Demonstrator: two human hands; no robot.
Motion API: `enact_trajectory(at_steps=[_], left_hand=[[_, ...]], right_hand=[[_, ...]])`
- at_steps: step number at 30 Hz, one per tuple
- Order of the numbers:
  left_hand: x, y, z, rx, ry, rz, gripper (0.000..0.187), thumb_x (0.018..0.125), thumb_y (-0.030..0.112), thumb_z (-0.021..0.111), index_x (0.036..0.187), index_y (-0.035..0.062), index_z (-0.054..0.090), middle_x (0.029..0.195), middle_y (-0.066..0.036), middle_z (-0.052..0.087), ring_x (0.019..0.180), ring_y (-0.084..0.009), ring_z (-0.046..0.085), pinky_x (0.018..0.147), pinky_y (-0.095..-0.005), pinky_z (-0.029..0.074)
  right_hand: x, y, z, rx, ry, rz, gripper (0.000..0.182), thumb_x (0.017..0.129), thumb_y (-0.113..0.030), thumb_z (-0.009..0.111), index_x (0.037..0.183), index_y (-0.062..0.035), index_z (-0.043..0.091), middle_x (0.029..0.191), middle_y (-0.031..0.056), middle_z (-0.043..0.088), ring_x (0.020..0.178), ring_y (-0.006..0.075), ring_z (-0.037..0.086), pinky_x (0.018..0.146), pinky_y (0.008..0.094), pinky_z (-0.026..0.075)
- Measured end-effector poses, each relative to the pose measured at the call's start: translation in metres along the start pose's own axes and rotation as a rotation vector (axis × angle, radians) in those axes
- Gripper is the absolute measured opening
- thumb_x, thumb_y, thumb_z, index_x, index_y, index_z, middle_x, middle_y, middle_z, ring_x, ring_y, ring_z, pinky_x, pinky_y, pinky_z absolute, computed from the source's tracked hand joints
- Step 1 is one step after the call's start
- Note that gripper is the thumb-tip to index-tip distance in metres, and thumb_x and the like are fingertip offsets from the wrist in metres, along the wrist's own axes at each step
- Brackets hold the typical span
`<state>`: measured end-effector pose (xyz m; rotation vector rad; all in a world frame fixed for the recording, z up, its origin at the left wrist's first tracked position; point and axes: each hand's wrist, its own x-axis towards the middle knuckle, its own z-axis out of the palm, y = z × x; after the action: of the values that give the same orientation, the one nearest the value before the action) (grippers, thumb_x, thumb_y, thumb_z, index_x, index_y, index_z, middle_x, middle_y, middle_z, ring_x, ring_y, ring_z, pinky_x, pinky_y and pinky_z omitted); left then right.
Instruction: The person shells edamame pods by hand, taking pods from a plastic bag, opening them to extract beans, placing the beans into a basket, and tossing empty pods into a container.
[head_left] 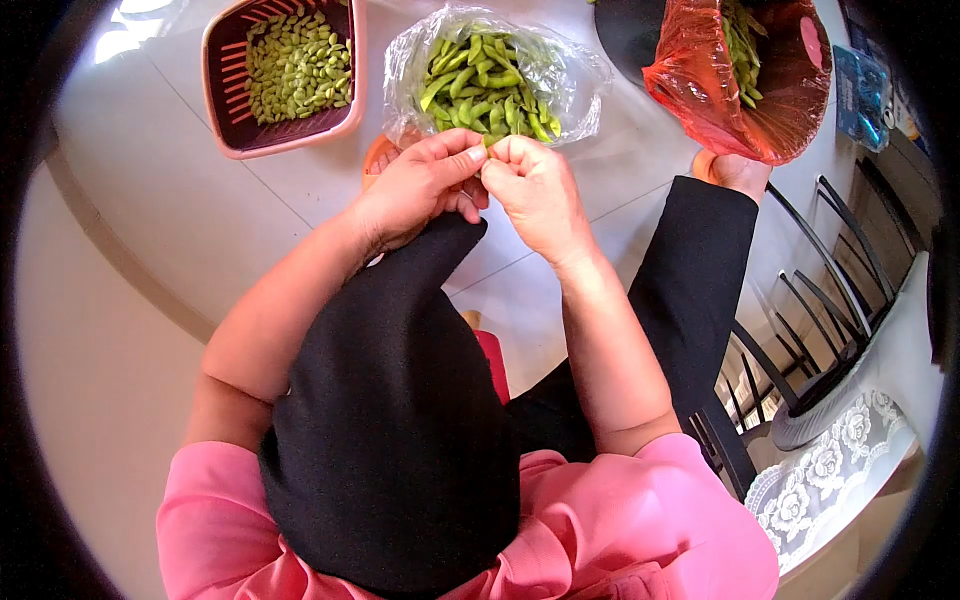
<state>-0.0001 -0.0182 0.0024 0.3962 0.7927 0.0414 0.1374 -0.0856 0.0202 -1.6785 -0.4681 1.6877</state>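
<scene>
My left hand (pixel 425 185) and my right hand (pixel 532 190) meet fingertip to fingertip, both pinching a small green pod (pixel 489 141) that is mostly hidden by the fingers. Just beyond them, a clear plastic bag (pixel 585 85) lies open on the floor with many green pods (pixel 480 80) in it. To its left, a pink-rimmed basket (pixel 357 75) with a dark slatted inside holds a layer of pale green shelled beans (pixel 300 65).
A red plastic bag (pixel 690 90) with green pods stands at the upper right, near my foot (pixel 740 175). Beside it is a blue packet (pixel 862 100). Black metal rods (pixel 830 270) and a white lace cloth (pixel 820 480) are at the right.
</scene>
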Motion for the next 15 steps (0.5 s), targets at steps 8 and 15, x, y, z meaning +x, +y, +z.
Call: enact_trajectory(at_steps=[8, 15], left_hand=[[0.0, -0.01, -0.004, 0.169, 0.036, 0.008, 0.022, 0.093, 0.034, 0.048, 0.09, 0.0126, 0.048, 0.069, 0.004, 0.045, 0.054, -0.0023, 0.037, 0.045, -0.0156, 0.027], [-0.007, -0.001, -0.001, -0.128, -0.05, -0.109, 0.02, 0.095, 0.032, 0.044, 0.091, 0.0128, 0.044, 0.071, 0.001, 0.045, 0.052, -0.0035, 0.035, 0.041, -0.017, 0.022]], right_hand=[[-0.001, -0.002, -0.012, -0.035, -0.075, -0.025, 0.012, 0.081, -0.011, 0.055, 0.074, -0.0013, 0.054, 0.066, -0.0035, 0.053, 0.061, 0.0036, 0.045, 0.052, 0.0205, 0.036], [-0.003, -0.004, -0.013, 0.269, -0.206, 0.055, 0.013, 0.083, -0.012, 0.05, 0.072, -0.0066, 0.046, 0.059, -0.0037, 0.043, 0.048, 0.0026, 0.034, 0.043, 0.019, 0.027]])
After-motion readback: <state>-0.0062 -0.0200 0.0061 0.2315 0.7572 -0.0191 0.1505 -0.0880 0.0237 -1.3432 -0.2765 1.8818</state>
